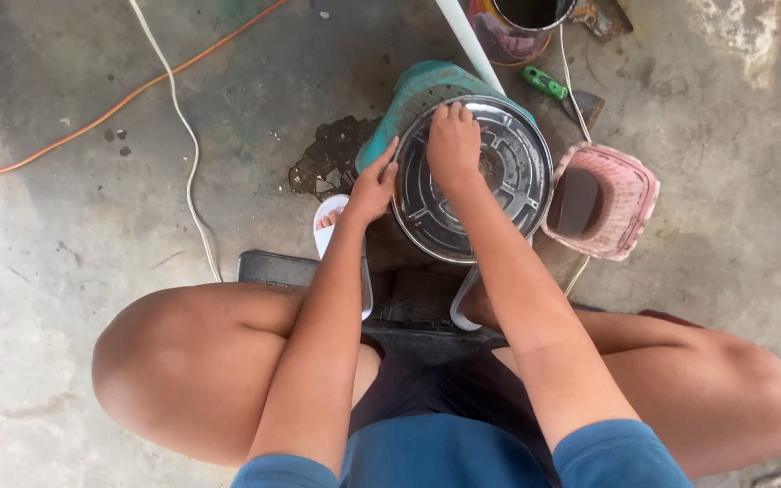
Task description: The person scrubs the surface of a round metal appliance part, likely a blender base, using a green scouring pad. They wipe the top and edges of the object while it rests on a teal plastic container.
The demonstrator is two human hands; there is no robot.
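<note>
Metal round pan [499,194] on teal stool [418,95], left hand [372,190] gripping rim, right hand [452,145] pressed inside

The right hand [452,145] covers the middle of the metal drum [472,181], the bucket [517,23] beyond the hands is cut by the top edge, and the orange cable [92,117] leaves the frame far left of the hands.

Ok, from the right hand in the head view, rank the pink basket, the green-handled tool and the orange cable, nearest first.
From the right hand:
1. Green-handled tool, up and to its right.
2. Pink basket, to its right, only slightly farther.
3. Orange cable, far off to the left.
</note>
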